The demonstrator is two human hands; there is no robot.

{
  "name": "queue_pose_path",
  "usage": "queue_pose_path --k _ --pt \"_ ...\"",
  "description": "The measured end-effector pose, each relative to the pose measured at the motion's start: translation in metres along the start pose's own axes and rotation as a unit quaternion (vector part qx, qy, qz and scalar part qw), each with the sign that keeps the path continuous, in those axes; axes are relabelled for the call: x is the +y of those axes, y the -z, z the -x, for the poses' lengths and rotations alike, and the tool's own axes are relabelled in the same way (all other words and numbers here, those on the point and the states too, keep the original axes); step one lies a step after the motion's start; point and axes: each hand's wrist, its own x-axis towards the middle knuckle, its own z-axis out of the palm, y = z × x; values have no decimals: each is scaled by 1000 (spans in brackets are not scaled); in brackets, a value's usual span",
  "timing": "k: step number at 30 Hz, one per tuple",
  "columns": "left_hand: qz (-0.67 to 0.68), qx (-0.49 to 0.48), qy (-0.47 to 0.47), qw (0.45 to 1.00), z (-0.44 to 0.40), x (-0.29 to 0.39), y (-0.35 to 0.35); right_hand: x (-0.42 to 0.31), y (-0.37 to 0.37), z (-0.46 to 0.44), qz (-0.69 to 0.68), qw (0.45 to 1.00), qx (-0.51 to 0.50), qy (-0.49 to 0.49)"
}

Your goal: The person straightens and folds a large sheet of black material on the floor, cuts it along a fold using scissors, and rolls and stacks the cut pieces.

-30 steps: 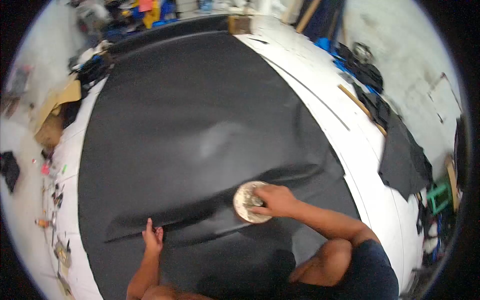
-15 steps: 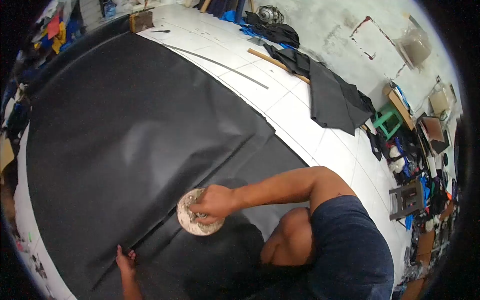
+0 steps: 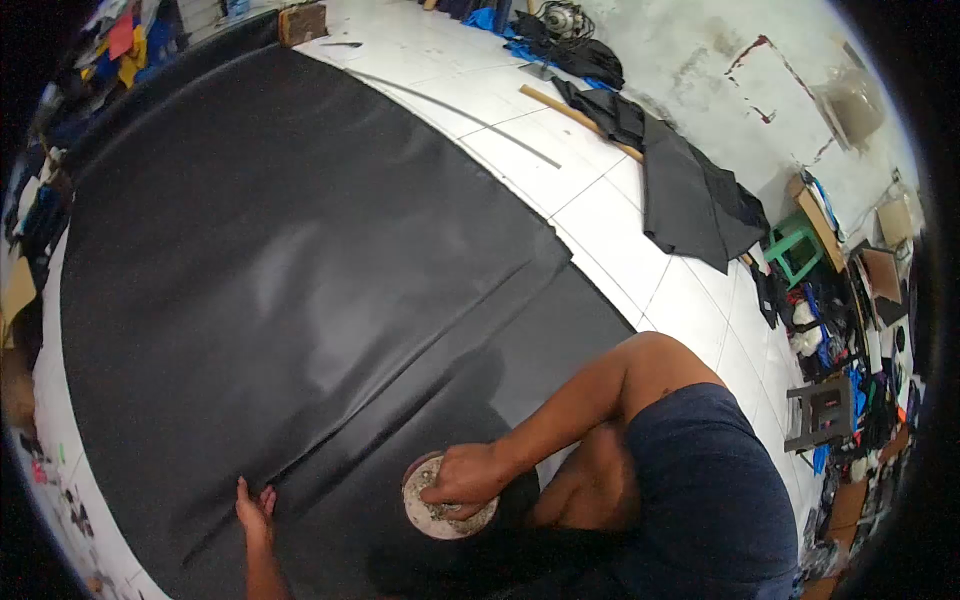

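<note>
A pale disc [image 3: 442, 522] is clasped from above by the right hand [image 3: 468, 478]. Beside the loosely spread left hand [image 3: 256, 508], the sheet [image 3: 190, 300] is creased.

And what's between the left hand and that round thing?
Just the black sheet, a bit creased, lies between the left hand and the round thing under the right hand; nothing sits on that stretch, as the head view shows.

The broad, smooth black sheet [image 3: 190, 270] carries pale grey sheen. The round, thick off-white disc [image 3: 425, 515] is mottled with grey-brown specks. Thin dark lines grid the white square-tiled floor [image 3: 610, 240]. The long stick [image 3: 570, 112] is tan, the plastic stool [image 3: 795, 250] green, the short fabric sleeve [image 3: 710, 480] navy.
</note>
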Motion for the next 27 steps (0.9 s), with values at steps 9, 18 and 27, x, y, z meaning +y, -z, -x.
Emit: queue_pose_path --k 9,18,27 --pt "61 78 -35 994 -5 0 37 135 48 21 -225 881 257 -327" --pt "37 98 -25 994 -11 0 61 318 36 196 -405 339 608 -593" --pt "-160 141 -66 975 -17 -25 77 295 40 189 -75 409 539 -733"
